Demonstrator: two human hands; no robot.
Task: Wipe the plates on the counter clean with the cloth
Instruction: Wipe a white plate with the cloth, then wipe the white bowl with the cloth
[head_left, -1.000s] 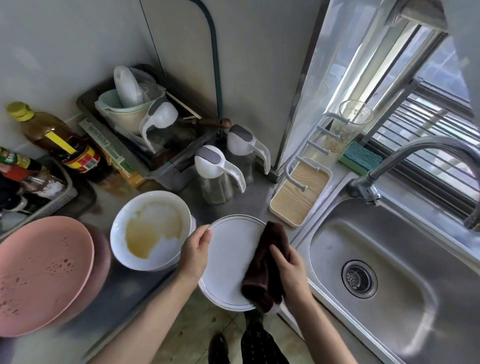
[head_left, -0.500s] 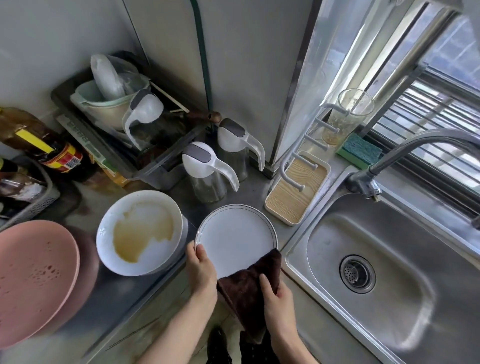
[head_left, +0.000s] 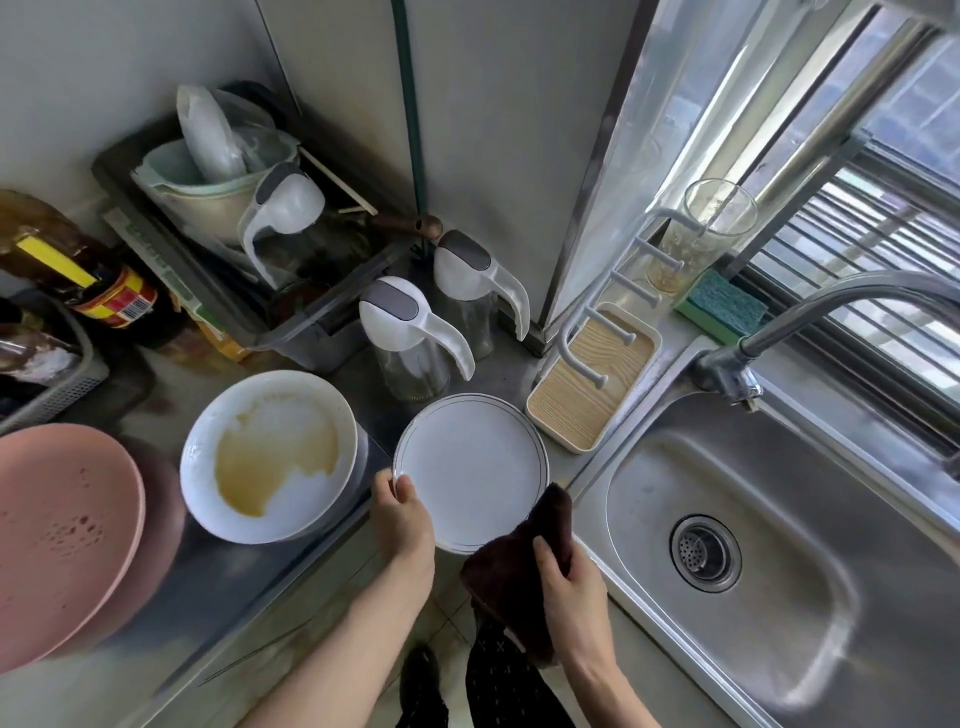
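Observation:
A white plate (head_left: 467, 467) with a thin dark rim line lies flat at the counter's front edge. My left hand (head_left: 402, 512) grips its near-left rim. My right hand (head_left: 571, 577) holds a dark brown cloth (head_left: 511, 571) bunched at the plate's near-right edge, partly hanging off the counter. To the left stands a white bowl-like plate (head_left: 270, 454) with a brown sauce stain. Further left lie two stacked pink plates (head_left: 57, 535), the top one spotted.
A steel sink (head_left: 753, 561) with a faucet (head_left: 810, 312) lies right. A wooden-bottomed rack (head_left: 589, 395), two white-lidded glass jugs (head_left: 410, 343), a dish bin (head_left: 249, 249), sauce bottles (head_left: 88, 275), a glass (head_left: 701, 234) and a green sponge (head_left: 724, 306) crowd the back.
The plate has come down from tilted to flat on the counter. The cloth slid from the plate's face to its near-right edge. My left hand shifted along the rim.

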